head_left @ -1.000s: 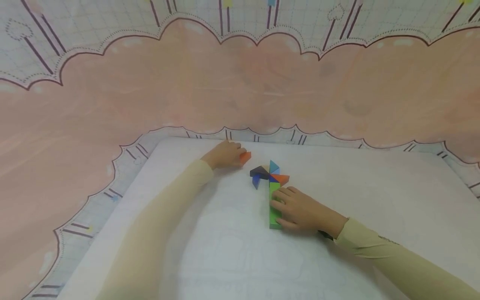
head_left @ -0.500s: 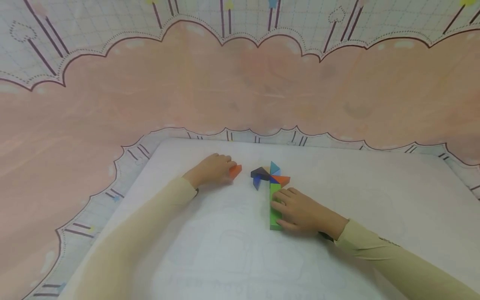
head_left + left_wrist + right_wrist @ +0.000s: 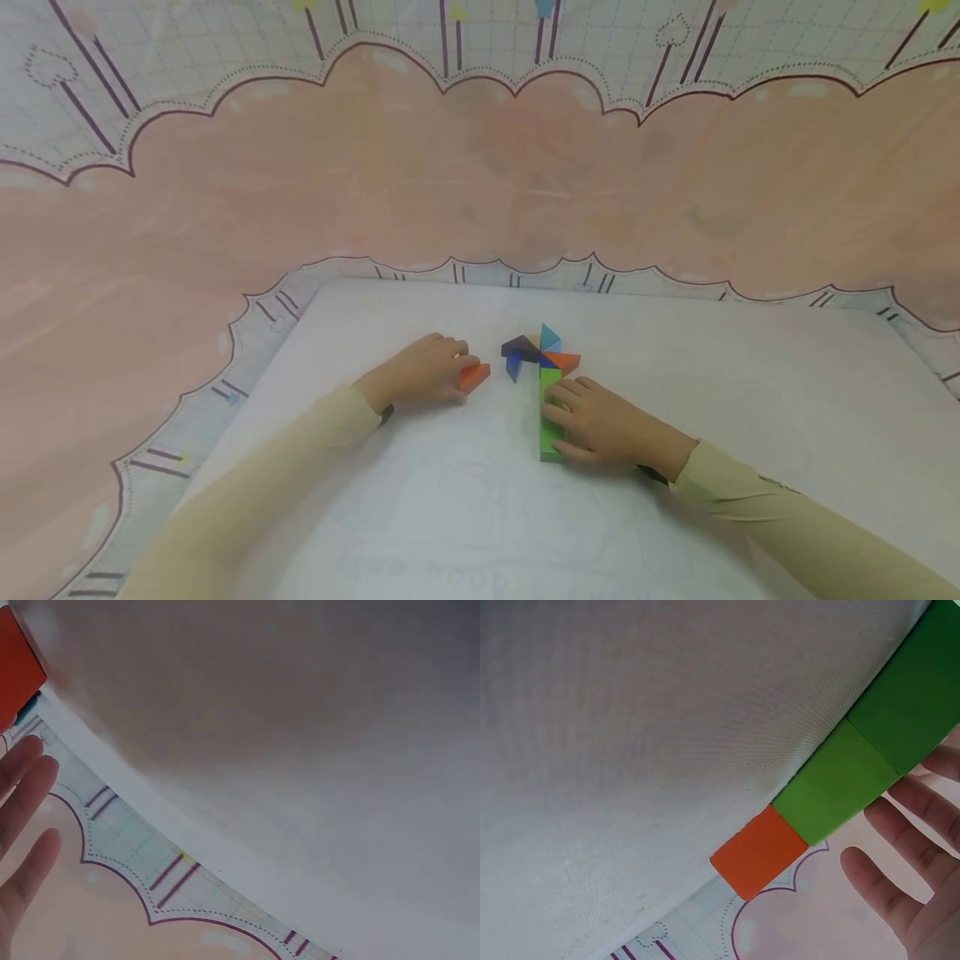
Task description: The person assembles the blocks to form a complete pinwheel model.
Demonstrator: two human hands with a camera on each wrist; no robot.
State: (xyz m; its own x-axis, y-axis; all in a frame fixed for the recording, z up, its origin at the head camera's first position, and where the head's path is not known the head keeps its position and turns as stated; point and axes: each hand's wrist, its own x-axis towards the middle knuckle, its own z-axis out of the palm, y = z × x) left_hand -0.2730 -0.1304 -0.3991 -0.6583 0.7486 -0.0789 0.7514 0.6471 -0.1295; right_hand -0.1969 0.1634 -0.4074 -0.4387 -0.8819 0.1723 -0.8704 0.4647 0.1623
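In the head view my left hand (image 3: 423, 368) pinches an orange block (image 3: 474, 377) with a slanted end, left of a pinwheel-like group of blocks. In the left wrist view the orange block (image 3: 16, 664) shows at the upper left, beside the fingertips (image 3: 37, 776). My right hand (image 3: 606, 421) rests over a green column (image 3: 551, 450) below the group. The right wrist view shows the column as a dark green block (image 3: 911, 686) and a light green block (image 3: 836, 780), then an orange block (image 3: 759, 851); relaxed fingers touch the green edge.
The group holds a black block (image 3: 517, 345), a blue block (image 3: 513, 365), a light blue block (image 3: 549, 335) and an orange block (image 3: 566, 361). All stand on a white table (image 3: 750, 400). A patterned pink cloth (image 3: 480, 167) lies beyond its edge.
My left hand moved away from the far edge, first leftward and nearer, then a little nearer still, with the orange block in it. My right hand stays on the green column.
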